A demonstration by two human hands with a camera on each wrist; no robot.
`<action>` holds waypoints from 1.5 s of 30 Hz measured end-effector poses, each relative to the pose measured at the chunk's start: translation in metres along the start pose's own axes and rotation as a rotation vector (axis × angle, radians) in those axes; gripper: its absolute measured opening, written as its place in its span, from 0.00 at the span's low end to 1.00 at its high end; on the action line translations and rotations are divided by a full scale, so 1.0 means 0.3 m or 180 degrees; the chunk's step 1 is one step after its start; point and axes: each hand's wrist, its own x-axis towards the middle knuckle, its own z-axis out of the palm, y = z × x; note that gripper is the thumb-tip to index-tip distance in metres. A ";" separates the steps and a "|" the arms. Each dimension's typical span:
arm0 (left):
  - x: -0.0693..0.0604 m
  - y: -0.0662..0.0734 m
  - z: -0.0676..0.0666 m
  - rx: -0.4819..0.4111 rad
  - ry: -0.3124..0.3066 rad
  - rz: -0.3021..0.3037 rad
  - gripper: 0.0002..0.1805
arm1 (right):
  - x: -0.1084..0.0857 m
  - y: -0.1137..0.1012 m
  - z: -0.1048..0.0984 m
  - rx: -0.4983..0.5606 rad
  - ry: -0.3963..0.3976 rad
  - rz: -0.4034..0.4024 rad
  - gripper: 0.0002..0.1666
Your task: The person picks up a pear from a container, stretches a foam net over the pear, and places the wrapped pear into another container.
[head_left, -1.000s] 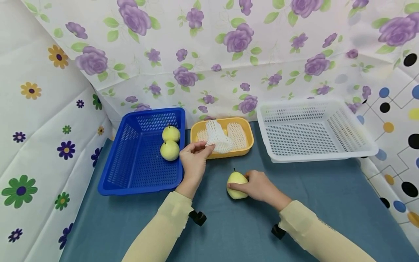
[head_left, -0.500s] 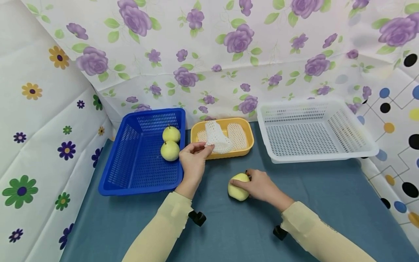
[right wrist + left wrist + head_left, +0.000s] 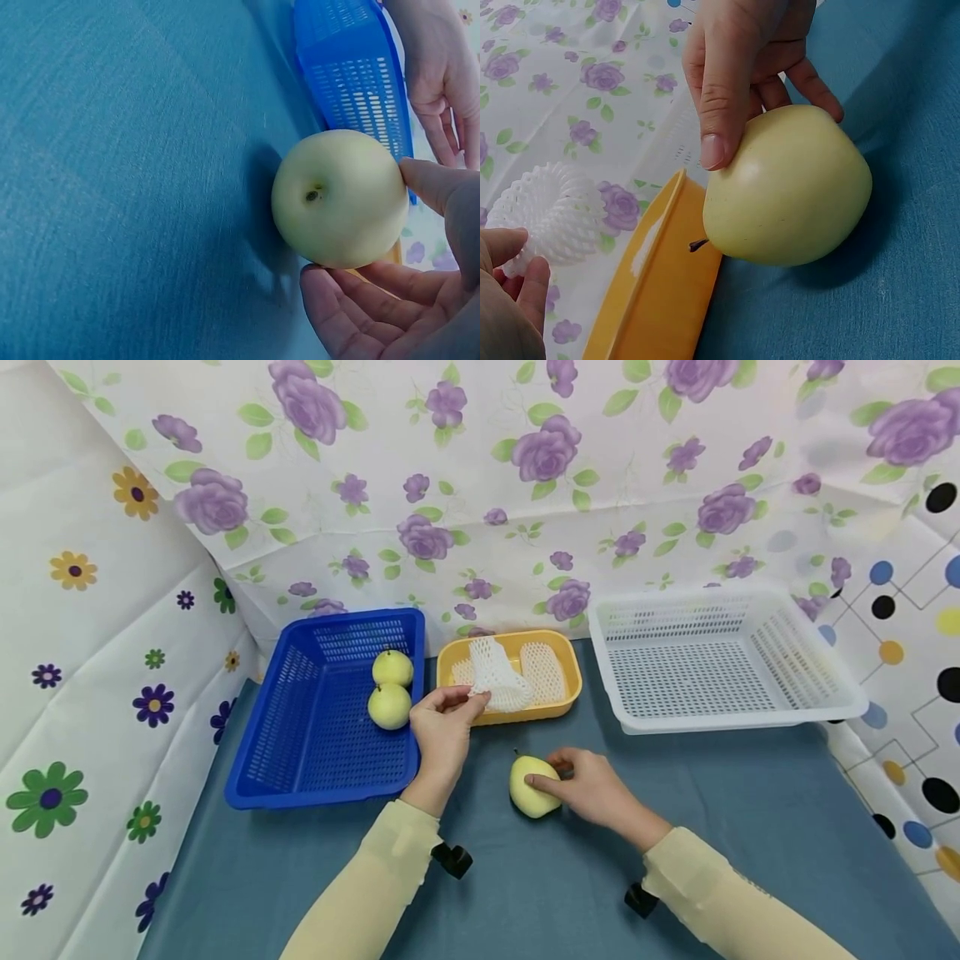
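Note:
My left hand (image 3: 442, 727) pinches the edge of a white foam net sleeve (image 3: 497, 677) between thumb and fingers, over the yellow tray (image 3: 566, 700). In the left wrist view the sleeve (image 3: 551, 214) bulges open like a mesh cup. To the right and nearer, my right hand (image 3: 592, 785) holds a pale yellow-green pear (image 3: 534, 787) by its side, thumb in front. The pear's stem tips up to the left in the head view. From the right wrist, the base of the pear (image 3: 341, 199) faces the camera, with thumb and fingertips touching opposite sides.
At the left stands a blue basket (image 3: 322, 727) with two pears (image 3: 390, 704) against its right wall. More foam sleeves (image 3: 543, 672) lie in the yellow tray. A white basket (image 3: 738, 725) stands at the back right, before a flowered cloth backdrop (image 3: 420, 460).
The right hand has turned the pear: its stem went from upright to pointing right, and now points up-left. The pear shifted slightly left. The left hand and sleeve stayed nearly still.

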 end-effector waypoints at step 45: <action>-0.002 -0.015 -0.002 -0.0046 0.0071 0.0009 0.14 | -0.027 -0.033 -0.001 0.0252 -0.0677 0.0581 0.36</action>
